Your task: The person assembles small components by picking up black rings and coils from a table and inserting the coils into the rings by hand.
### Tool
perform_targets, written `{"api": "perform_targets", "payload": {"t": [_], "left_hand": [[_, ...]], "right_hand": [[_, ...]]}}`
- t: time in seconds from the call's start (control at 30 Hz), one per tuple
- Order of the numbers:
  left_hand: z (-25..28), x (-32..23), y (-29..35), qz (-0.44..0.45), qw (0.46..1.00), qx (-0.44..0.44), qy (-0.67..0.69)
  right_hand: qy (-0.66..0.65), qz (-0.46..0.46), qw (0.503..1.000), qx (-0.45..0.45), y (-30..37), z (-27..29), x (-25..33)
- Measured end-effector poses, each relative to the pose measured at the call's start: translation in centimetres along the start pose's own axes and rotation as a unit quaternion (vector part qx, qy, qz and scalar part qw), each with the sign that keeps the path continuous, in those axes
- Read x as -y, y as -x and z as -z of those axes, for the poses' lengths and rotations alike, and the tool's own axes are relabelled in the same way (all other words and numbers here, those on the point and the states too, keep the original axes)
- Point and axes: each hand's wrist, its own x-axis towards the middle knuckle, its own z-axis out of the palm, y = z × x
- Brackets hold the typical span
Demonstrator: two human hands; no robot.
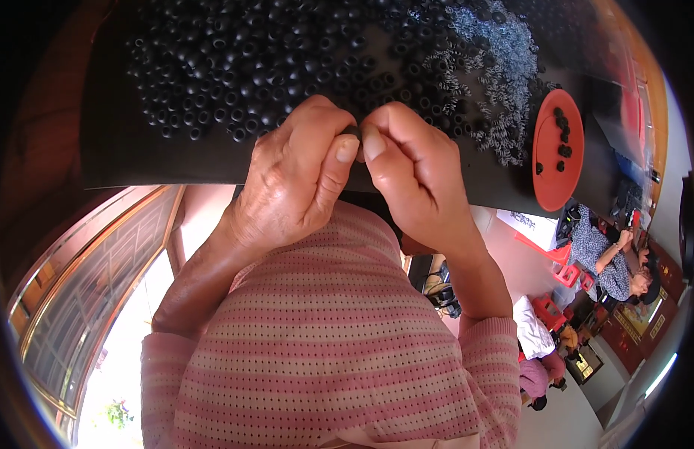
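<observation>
A small black ring point(352, 132) is pinched between the thumbs and forefingers of left hand point(298, 176) and right hand point(414, 176), above the black mat point(160, 153). Loose rings point(242, 67) and wire springs point(496, 75) lie beyond; orange dish point(558, 150) right. The piece is best kept squarely aligned under even pressure.

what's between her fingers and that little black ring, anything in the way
Nothing visible. The left hand and right hand meet at the thumbs and pinch the small black ring directly, above the black mat. The loose black rings and metal springs lie farther back, clear of the pinch.
</observation>
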Motion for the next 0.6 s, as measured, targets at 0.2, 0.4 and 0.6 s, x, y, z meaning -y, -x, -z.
{"api": "perform_targets", "payload": {"t": [0.2, 0.4, 0.6], "left_hand": [[1.1, -1.3, 0.1, 0.217, 0.95, 0.058, 0.219], [1.5, -2.1, 0.1, 0.37, 0.856, 0.068, 0.353], [0.8, -2.3, -0.5, 0.247, 0.936, 0.017, 0.249]], "right_hand": [[0.103, 0.09, 0.991, 0.006, -0.1, 0.2, -0.4], [0.133, 0.119, 0.984, -0.006, -0.1, -0.2, -0.3], [0.1, 0.106, 0.989, -0.022, -1.2, 0.1, 0.4]]}}
